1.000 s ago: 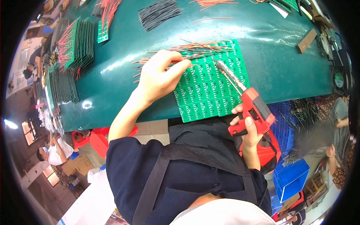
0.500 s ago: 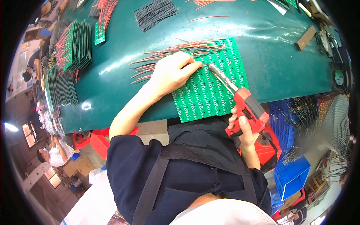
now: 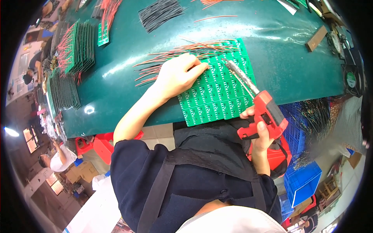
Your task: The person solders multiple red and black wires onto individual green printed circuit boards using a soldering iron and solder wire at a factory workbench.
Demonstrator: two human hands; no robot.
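Observation:
A green panel of small circuit boards [image 3: 211, 103] lies at the table's near edge. Along its far rows run red and black wires [image 3: 155, 64], many reaching out past its left side. My left hand [image 3: 176, 75] rests over these wires, thumb and forefinger pinched on a wire at the panel; most of that wire is hidden under the hand. My right hand [image 3: 262, 138] grips a red and black soldering gun [image 3: 268, 110] by its handle. Its metal tip points at the panel's upper part, a little right of my left fingertips and apart from them.
A bundle of black wires [image 3: 161, 14] and a loose red wire [image 3: 215, 18] lie farther back. Wired green panels [image 3: 79, 48] stand stacked at the left. A brown block [image 3: 316, 39] sits at the right; blue crates [image 3: 305, 184] stand below the table. Other people are at the far left.
My right hand has drawn the soldering gun to the right, taking its tip away from my left fingertips. My left hand has stayed nearly still.

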